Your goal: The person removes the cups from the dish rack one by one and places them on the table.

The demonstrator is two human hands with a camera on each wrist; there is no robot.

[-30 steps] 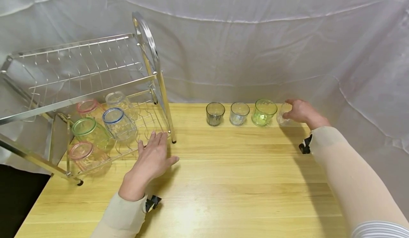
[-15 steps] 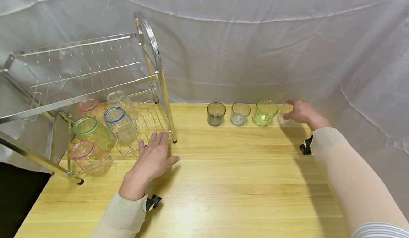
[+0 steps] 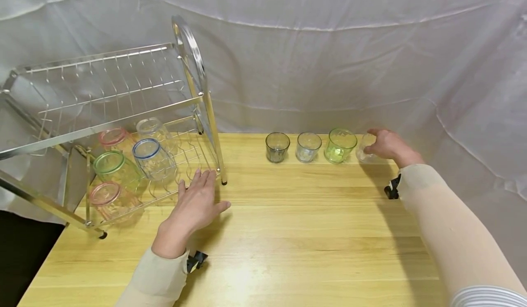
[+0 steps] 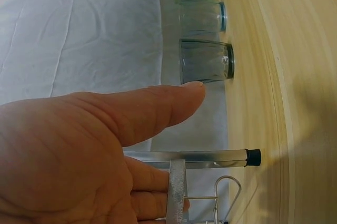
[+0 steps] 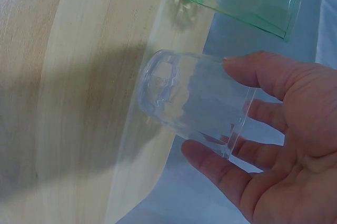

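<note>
Wooden table [image 3: 288,234] against a white cloth backdrop [image 3: 329,60]. At the far right of a row of four tumblers, the right hand [image 3: 384,144] curls its thumb and fingers [image 5: 221,171] round a clear glass [image 3: 365,148]; the wrist view shows the glass [image 5: 195,100] standing on the table near the back edge, held between thumb above and fingers below. Just beside it stands a green glass [image 3: 340,145], then a pale blue glass [image 3: 308,147], then a grey glass [image 3: 277,147], all upright and slightly apart.

The left hand [image 3: 193,206] lies flat on the table, fingers spread and straight, holding nothing, its fingertips touching or just short of the front lower edge of a two-tier metal rack [image 3: 123,115]. The rack's lower shelf carries tilted tumblers: two pink [image 3: 108,197], one green [image 3: 112,167], one blue-rimmed [image 3: 151,158] and one clear [image 3: 153,129]. From the left wrist, the thumb [image 4: 158,108] points toward the grey glass [image 4: 205,60], with the rack foot [image 4: 253,156] below it.
</note>
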